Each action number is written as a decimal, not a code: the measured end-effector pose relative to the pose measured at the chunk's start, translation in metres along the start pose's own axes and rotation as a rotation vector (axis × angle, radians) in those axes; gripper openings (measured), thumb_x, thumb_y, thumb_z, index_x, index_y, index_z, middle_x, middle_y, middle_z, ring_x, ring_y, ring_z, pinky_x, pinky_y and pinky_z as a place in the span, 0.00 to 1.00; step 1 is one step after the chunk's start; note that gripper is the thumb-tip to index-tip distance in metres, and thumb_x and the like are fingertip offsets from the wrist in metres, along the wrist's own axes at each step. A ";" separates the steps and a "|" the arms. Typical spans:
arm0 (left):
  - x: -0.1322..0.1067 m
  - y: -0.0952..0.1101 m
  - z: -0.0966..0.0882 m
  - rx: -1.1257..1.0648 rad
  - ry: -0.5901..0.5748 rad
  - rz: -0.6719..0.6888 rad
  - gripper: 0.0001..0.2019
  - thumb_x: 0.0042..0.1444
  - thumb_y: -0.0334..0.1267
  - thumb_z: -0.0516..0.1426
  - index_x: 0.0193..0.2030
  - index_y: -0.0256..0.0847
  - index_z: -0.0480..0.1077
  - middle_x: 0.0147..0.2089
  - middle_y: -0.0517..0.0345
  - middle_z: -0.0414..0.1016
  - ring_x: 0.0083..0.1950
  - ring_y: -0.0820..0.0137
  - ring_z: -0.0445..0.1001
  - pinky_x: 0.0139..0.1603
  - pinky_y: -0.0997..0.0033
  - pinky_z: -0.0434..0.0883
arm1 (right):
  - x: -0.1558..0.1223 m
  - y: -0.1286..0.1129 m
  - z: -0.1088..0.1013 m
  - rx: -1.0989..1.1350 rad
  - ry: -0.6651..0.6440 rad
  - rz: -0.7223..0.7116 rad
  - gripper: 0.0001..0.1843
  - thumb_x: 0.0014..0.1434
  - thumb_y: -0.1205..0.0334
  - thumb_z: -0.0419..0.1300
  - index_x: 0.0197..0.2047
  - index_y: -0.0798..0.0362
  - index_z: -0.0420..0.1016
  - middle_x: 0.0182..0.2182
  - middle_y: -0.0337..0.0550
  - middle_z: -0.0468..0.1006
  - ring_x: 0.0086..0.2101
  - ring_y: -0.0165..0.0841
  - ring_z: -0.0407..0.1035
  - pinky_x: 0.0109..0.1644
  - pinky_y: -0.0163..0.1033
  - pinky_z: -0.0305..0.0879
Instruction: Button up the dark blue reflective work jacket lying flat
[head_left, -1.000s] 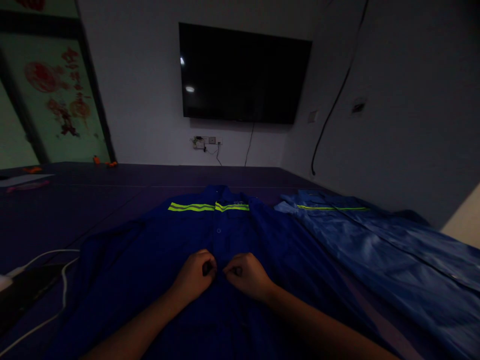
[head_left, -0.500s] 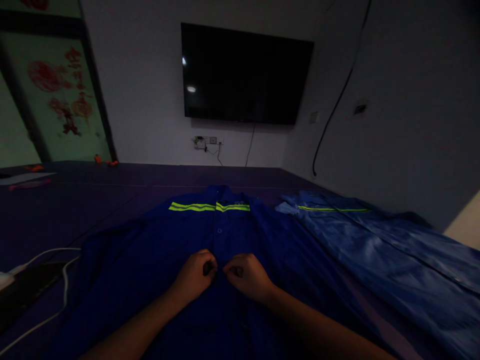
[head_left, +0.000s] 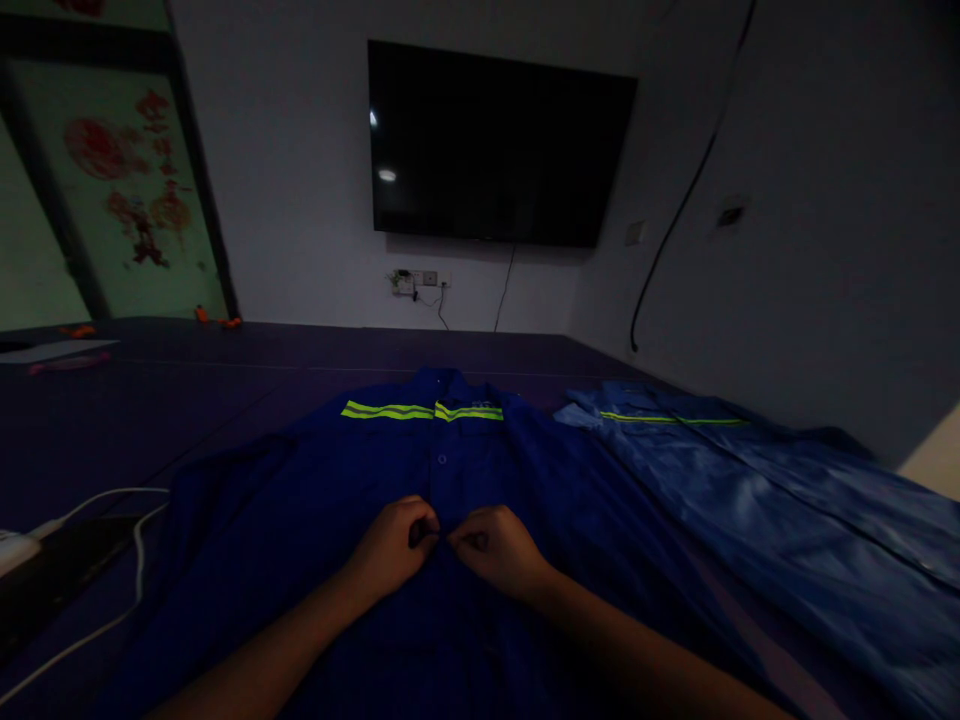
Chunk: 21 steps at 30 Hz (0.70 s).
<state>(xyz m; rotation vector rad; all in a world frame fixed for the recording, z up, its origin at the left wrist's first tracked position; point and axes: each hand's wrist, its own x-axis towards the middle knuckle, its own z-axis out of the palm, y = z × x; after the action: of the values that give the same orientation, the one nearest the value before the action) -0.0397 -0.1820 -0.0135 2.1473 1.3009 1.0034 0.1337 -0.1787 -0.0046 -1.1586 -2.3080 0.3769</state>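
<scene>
A dark blue work jacket [head_left: 480, 465] with yellow-green reflective bands across the chest lies spread out, collar away from me. One button [head_left: 442, 459] shows on its front placket above my hands. My left hand [head_left: 396, 545] pinches the fabric at the placket with thumb and fingers together. Close beside it, my right hand [head_left: 501, 550] is closed in a similar pinch on the same front edge. The fingertips almost meet, and whatever button or hole lies between them is hidden in the dim light.
A lighter blue jacket [head_left: 720, 480] lies to the right, by the wall. On the left are a white cable [head_left: 140, 560] and a dark flat object [head_left: 75, 570]. Far left lies a pale flat sheet [head_left: 52, 351]. A television [head_left: 499, 145] hangs on the wall ahead.
Both hands stay pinched at the placket, with the fingertips slightly closer together. The whole view has shifted a little as the head moved.
</scene>
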 end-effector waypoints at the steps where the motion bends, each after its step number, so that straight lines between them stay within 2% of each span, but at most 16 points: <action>1: 0.000 0.000 0.000 0.000 0.000 0.000 0.06 0.43 0.28 0.53 0.28 0.38 0.69 0.29 0.60 0.68 0.28 0.75 0.64 0.28 0.76 0.60 | 0.000 0.000 0.000 0.002 -0.004 0.005 0.13 0.46 0.69 0.53 0.28 0.51 0.78 0.24 0.38 0.75 0.25 0.27 0.67 0.28 0.29 0.56; 9: 0.000 -0.001 0.001 0.015 -0.003 -0.005 0.05 0.43 0.28 0.53 0.28 0.38 0.69 0.30 0.60 0.69 0.29 0.75 0.65 0.30 0.75 0.60 | 0.001 0.005 0.000 0.044 -0.033 0.024 0.13 0.46 0.68 0.53 0.31 0.51 0.78 0.27 0.38 0.78 0.26 0.28 0.69 0.28 0.29 0.58; 21: 0.001 0.000 0.001 0.013 -0.006 -0.012 0.05 0.44 0.28 0.53 0.28 0.37 0.69 0.30 0.59 0.69 0.29 0.75 0.65 0.30 0.76 0.60 | 0.002 0.004 0.001 0.043 -0.042 0.028 0.12 0.46 0.68 0.52 0.30 0.52 0.78 0.27 0.38 0.78 0.25 0.27 0.68 0.27 0.29 0.57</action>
<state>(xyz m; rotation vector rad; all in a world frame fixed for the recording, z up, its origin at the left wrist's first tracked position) -0.0390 -0.1813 -0.0140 2.1482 1.3200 0.9858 0.1353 -0.1747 -0.0066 -1.1734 -2.3098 0.4627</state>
